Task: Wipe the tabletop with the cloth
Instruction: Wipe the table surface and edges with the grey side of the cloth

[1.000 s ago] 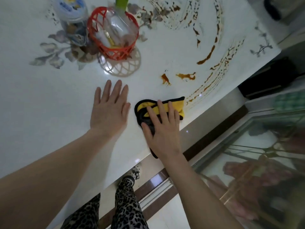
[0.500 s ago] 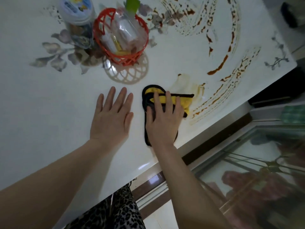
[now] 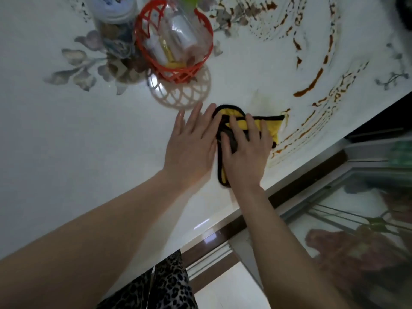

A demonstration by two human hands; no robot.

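Setting: home dining area.
Flower-printed white counter (image 3: 66, 134), red basket (image 3: 176, 70) of bottles, glossy patterned floor tiles (image 3: 347, 253).

The cloth (image 3: 269, 128) is yellow with a black edge and is folded. It lies flat on the counter (image 3: 89, 152), near the front edge, and is partly covered by the right hand (image 3: 244, 157), which presses on it with the fingers (image 3: 253, 128) spread. The counter is white and glossy, with a grey flower pattern. Brown sauce stains (image 3: 308, 85) run in curved streaks and dots over its right part, and some lie just beside the right end of the cloth.
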